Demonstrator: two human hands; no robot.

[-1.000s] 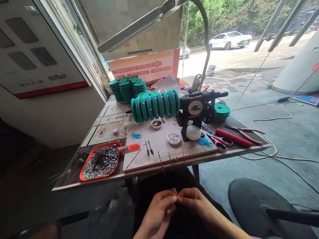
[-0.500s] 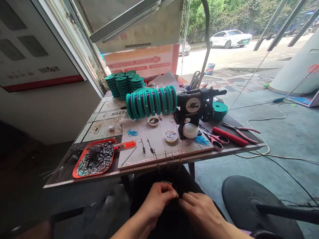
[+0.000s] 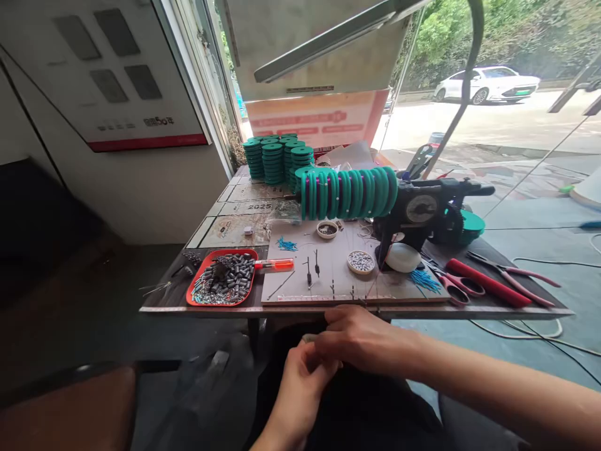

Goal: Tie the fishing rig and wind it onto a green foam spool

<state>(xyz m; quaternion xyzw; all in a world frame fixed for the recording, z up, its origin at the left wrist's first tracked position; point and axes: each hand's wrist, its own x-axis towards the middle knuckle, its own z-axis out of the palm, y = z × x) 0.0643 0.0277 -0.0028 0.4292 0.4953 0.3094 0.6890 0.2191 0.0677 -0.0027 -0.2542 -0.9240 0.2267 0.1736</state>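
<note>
My left hand [image 3: 303, 379], below the table's front edge, has its thumb and fingers pinched together. Over it reaches my right hand [image 3: 359, 338], fingers curled inward and meeting the left fingertips. Whatever lies between the fingers is too small or hidden to make out. Beyond the hands lies a light board [image 3: 300, 282] with small dark fittings [image 3: 317, 266] on it. On the board stands a black winding machine [image 3: 417, 213] carrying a row of green foam spools [image 3: 347, 193]. A dish of small pale beads [image 3: 360, 262] sits left of the machine's base.
An orange-rimmed tray [image 3: 188, 297] holds many grey sinkers. Near it lies an orange-handled tool [image 3: 277, 264]. Scissors [image 3: 455, 291], a red tube [image 3: 488, 283] and pliers [image 3: 511, 275] lie at right. Stacked green spools [image 3: 272, 161] stand at the back; a brown seat [image 3: 70, 407] is at lower left.
My right hand has moved up and left, across the front of the left hand's fingertips. The left hand stays low and pinched. The camera view has swung to the left.
</note>
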